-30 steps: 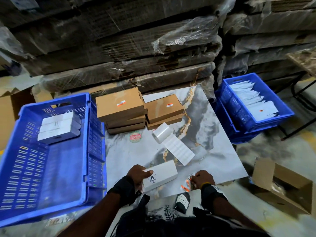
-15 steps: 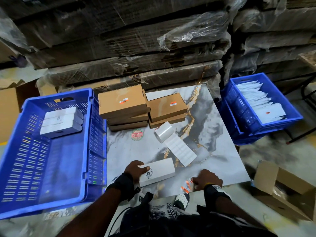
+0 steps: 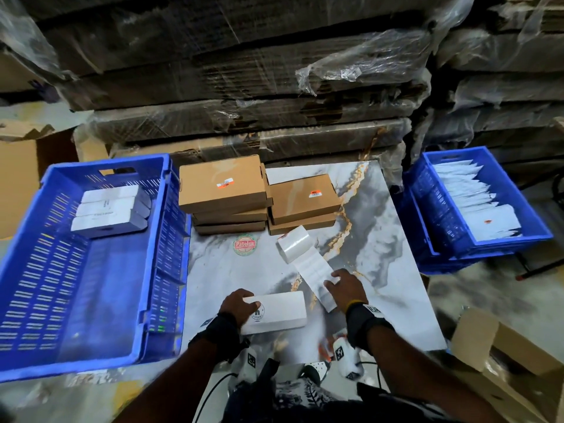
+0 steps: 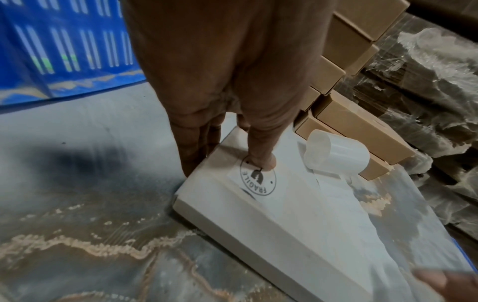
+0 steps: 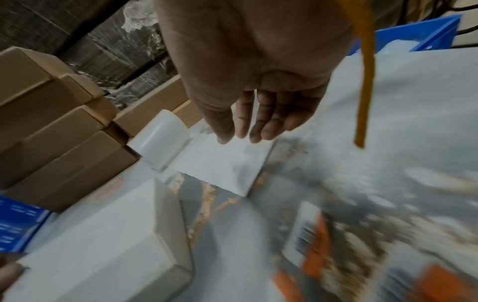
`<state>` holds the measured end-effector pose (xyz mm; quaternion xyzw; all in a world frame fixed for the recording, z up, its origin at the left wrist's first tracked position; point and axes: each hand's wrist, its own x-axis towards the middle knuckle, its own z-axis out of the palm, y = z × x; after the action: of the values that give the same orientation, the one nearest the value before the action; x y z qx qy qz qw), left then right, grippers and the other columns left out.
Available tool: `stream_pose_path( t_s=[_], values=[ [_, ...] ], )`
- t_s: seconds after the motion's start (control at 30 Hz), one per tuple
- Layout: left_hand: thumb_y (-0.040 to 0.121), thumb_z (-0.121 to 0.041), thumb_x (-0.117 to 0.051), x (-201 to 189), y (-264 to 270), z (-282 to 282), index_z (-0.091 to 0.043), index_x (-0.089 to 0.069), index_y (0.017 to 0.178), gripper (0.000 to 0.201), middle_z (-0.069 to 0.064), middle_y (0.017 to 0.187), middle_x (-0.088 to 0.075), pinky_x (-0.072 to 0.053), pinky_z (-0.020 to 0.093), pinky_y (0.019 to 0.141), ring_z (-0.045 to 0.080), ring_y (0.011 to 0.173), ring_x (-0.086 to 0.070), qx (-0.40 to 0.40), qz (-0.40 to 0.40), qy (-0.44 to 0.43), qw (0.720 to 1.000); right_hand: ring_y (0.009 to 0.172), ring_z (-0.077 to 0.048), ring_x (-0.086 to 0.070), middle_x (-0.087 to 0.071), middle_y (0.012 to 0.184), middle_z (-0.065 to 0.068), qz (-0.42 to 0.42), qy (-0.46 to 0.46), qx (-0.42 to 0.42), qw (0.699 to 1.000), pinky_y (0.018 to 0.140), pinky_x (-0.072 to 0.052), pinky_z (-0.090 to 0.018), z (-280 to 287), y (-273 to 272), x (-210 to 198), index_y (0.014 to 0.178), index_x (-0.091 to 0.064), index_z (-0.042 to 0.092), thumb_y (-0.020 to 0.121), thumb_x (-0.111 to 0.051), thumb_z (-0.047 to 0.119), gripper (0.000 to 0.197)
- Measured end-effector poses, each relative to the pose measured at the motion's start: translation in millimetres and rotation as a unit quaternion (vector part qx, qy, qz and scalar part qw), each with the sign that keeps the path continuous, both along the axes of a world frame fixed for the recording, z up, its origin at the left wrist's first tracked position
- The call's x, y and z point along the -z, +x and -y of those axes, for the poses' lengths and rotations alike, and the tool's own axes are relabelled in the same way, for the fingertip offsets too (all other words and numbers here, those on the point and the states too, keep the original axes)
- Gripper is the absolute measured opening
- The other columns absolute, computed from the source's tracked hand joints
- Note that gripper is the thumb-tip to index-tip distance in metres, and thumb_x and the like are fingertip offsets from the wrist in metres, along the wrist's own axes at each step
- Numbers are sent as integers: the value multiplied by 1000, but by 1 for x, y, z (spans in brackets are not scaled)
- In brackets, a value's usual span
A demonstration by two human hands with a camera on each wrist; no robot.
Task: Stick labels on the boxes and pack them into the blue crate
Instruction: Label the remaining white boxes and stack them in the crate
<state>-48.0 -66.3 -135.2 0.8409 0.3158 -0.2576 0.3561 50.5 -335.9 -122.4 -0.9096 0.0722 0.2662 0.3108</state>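
Observation:
A white box (image 3: 280, 309) with a round FRAGILE stamp lies on the marble table (image 3: 390, 257) near its front edge. My left hand (image 3: 239, 303) grips its left end, thumb on the stamp (image 4: 258, 179), fingers down the end face. My right hand (image 3: 343, 283) is over the loose strip (image 3: 312, 270) of the white label roll (image 3: 294, 244), fingers nearly straight and holding nothing (image 5: 245, 126). Whether they touch the strip I cannot tell. The blue crate (image 3: 171, 239) stands to the left with three white boxes (image 3: 110, 212) at its far end.
Two stacks of brown boxes (image 3: 222, 187) (image 3: 302, 199) sit at the table's back, just behind the roll. Blurred orange labels (image 5: 318, 245) lie near the front edge. A second blue crate (image 3: 512, 239) of white packets stands right; an open carton (image 3: 503, 361) lies lower right. Wrapped cardboard stacks rise behind.
My right hand has left the orange labels at the front edge and moved forward over the label strip. My left hand still holds the white box in about the same place.

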Motion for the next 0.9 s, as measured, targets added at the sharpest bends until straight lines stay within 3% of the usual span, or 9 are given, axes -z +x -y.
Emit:
stream_pose_path(
  t_s=[0.2, 0.33, 0.5, 0.57, 0.63, 0.73, 0.8, 0.83, 0.9],
  values=[
    [87, -35, -70, -2, 5, 4, -17, -64, 118, 36, 4, 129, -62, -40, 25, 98, 21, 121, -55, -48, 5, 12, 999, 116, -30, -56, -59, 126, -15, 62, 99, 8, 993, 93, -38, -24, -52, 58, -6, 129, -56, 9, 87, -70, 26, 47],
    [88, -37, -67, -8, 15, 10, -17, -65, 118, 36, 6, 127, -63, -38, 24, 95, 21, 122, -54, -74, 18, 21, 997, 120, -32, -53, -52, 132, -18, 54, 127, 29, 990, 102, -42, -35, -80, 85, -6, 134, -53, 11, 87, -70, 29, 53],
    [91, -36, -65, -29, 40, 23, -15, -63, 119, 35, 8, 123, -64, -39, 25, 92, 23, 117, -57, -96, 72, 19, 993, 134, -31, -41, -51, 141, -13, -18, 64, -29, 997, 109, -33, -36, -92, 106, 4, 136, -54, 12, 92, -62, 41, 53],
    [93, -35, -62, -41, 53, 31, -11, -60, 122, 38, 8, 124, -63, -39, 25, 93, 22, 118, -57, -110, 90, -1, 990, 118, -31, -54, -62, 121, -18, -18, 71, -45, 996, 96, -40, -33, -92, 108, 4, 108, -69, 7, 94, -59, 38, 35],
    [94, -40, -61, -48, 67, 40, -10, -58, 124, 43, 8, 125, -63, -39, 26, 95, 22, 118, -57, -136, 98, -34, 985, 88, -30, -60, -63, 88, -16, -5, 152, -16, 988, 70, -41, -30, -90, 102, 2, 77, -63, 6, 92, -63, 32, 31],
    [90, -55, -58, -54, 84, 53, -7, -60, 123, 59, 9, 127, -62, -42, 34, 99, 25, 117, -57, -166, 116, -99, 974, 66, -21, -53, -58, 67, -2, 14, 276, 25, 961, 55, -40, -25, -82, 86, -15, 77, -62, 9, 92, -65, 22, 20],
    [78, -67, -56, -60, 93, 61, -4, -64, 108, 70, 15, 111, -65, -45, 39, 90, 31, 103, -60, -196, 138, -151, 959, 63, -14, -53, -59, 66, 2, 21, 321, 11, 947, 54, -42, -23, -72, 76, -30, 83, -65, 10, 93, -64, 19, 13],
    [75, -67, -57, -65, 96, 64, -8, -65, 101, 65, 12, 97, -64, -44, 36, 81, 28, 91, -58, -217, 150, -181, 948, 62, -12, -54, -60, 66, 2, 20, 334, -1, 942, 53, -42, -21, -67, 71, -36, 84, -65, 10, 93, -64, 18, 12],
    [87, -48, -65, -71, 101, 69, -14, -66, 101, 37, 0, 87, -60, -40, 27, 74, 16, 80, -54, -269, 182, -230, 917, 60, -11, -56, -62, 68, -1, 17, 344, -17, 939, 53, -42, -23, -56, 65, -43, 85, -65, 8, 93, -64, 19, 14]
  ],
)
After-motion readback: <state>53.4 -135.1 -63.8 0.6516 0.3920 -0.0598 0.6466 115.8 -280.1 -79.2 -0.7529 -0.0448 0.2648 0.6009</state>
